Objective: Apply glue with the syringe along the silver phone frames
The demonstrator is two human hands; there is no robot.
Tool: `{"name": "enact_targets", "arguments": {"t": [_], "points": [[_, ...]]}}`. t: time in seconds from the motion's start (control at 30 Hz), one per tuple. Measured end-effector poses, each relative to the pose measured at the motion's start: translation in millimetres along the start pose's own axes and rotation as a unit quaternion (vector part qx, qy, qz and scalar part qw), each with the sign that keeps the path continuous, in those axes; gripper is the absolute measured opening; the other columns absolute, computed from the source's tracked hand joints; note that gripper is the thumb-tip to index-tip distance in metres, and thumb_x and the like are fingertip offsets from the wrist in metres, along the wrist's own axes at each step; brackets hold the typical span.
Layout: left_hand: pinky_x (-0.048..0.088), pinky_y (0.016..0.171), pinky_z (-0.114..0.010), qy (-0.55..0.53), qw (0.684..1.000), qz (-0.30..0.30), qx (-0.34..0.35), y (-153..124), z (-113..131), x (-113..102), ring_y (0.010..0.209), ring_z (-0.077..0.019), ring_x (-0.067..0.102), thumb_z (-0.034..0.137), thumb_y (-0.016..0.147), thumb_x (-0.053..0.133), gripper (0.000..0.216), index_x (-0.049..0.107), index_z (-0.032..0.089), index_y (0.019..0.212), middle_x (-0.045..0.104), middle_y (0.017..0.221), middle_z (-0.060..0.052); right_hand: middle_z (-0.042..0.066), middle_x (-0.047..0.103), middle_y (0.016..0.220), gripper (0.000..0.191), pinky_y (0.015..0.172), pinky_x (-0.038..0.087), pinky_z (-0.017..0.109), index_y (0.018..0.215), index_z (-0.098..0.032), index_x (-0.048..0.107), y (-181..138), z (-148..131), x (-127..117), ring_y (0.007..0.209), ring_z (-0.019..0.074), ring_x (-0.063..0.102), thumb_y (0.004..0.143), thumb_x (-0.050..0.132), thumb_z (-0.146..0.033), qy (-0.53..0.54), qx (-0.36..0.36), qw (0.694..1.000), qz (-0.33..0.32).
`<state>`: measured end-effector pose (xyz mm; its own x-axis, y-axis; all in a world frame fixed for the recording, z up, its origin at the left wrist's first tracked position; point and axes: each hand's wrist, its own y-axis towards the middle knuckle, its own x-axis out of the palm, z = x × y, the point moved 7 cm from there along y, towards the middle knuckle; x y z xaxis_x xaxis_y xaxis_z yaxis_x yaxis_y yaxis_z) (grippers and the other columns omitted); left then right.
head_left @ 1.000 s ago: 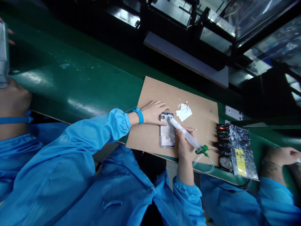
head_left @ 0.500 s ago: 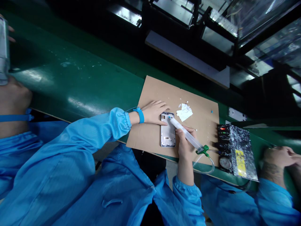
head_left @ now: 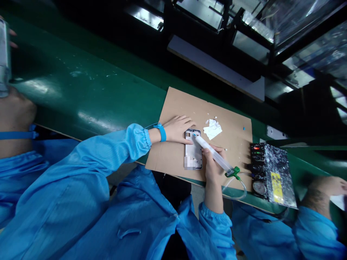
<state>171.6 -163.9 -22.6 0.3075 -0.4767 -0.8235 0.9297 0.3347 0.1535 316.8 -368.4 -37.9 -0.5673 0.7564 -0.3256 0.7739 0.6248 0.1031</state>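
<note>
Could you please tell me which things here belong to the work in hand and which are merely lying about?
In use: left hand, resting against phone frame; right hand, gripping syringe; hose, running toward control box; cardboard sheet underneath.
Lying about: paper scrap; white part on the green belt.

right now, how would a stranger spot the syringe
On the green conveyor belt lies a brown cardboard sheet with a silver phone frame on it. The right hand holds the syringe slanted over that frame, tip near its upper end. It is the only clear barrel, with a green fitting at its back.
</note>
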Motion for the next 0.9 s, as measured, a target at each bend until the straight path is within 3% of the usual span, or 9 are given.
{"name": "enact_targets", "arguments": {"t": [0.27,0.9], "points": [[0.047,0.117,-0.052,-0.003,1.000,0.002,0.001,0.4,-1.9,1.9,0.134,-0.0371,0.059,0.073,0.088,0.076,0.080,0.061,0.023,0.148,0.067,0.143,-0.014,0.004,0.075,0.089,0.051,0.078,0.060,0.039,0.101,-0.021,0.071,1.2,-0.1,1.6,0.075,0.0211,0.070,0.084,0.090,-0.066,-0.004,-0.012,1.000,-0.002],[0.045,0.118,-0.051,0.009,1.000,0.003,0.006,0.1,-0.8,2.2,0.137,-0.0375,0.057,0.073,0.092,0.074,0.080,0.060,0.019,0.150,0.067,0.144,-0.017,0.006,0.079,0.100,0.050,0.079,0.062,0.037,0.104,-0.022,0.071,1.2,4.5,2.1,0.083,0.0215,0.075,0.083,0.093,-0.062,0.021,-0.010,1.000,-0.018]]}}
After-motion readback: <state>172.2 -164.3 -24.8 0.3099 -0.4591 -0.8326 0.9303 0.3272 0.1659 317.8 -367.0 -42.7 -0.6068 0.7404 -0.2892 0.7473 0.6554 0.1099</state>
